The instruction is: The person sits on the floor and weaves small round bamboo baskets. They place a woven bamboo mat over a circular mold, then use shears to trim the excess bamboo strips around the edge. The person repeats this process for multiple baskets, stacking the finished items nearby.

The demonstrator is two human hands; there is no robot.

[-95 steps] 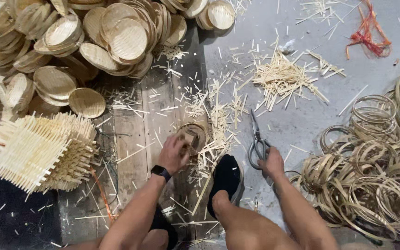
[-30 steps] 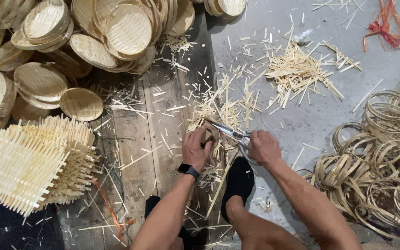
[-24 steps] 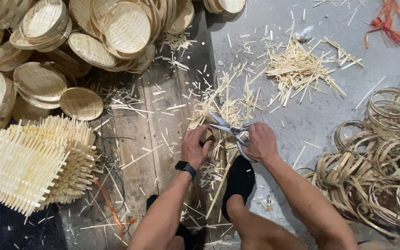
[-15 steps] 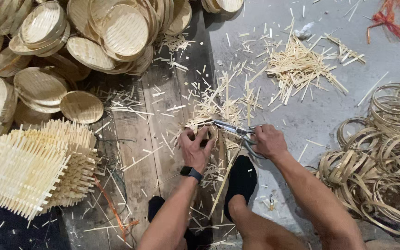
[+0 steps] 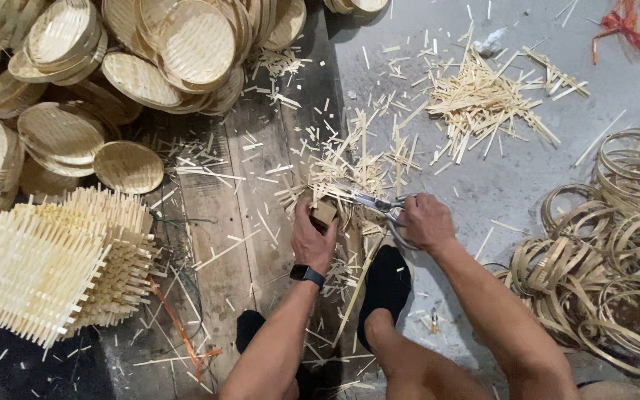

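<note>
Left hand [image 5: 312, 235] grips a small woven bamboo piece [image 5: 327, 211] on the wooden board [image 5: 224, 222]; right hand [image 5: 425, 221], fingers closed through the handles, works scissors [image 5: 370, 200] along its edge. Good practice: keep blades just beside the rim (thumb clear). Offcuts [image 5: 483, 100], woven trays [image 5: 187, 44], rings [image 5: 616, 244] crowd around.

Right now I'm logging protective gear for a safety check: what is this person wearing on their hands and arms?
No gloves and no sleeves: both forearms are bare to the frame's bottom edge. The left hand has a dark watch with a black band and a rectangular face on its wrist. The right hand and its wrist carry nothing that shows.
</note>
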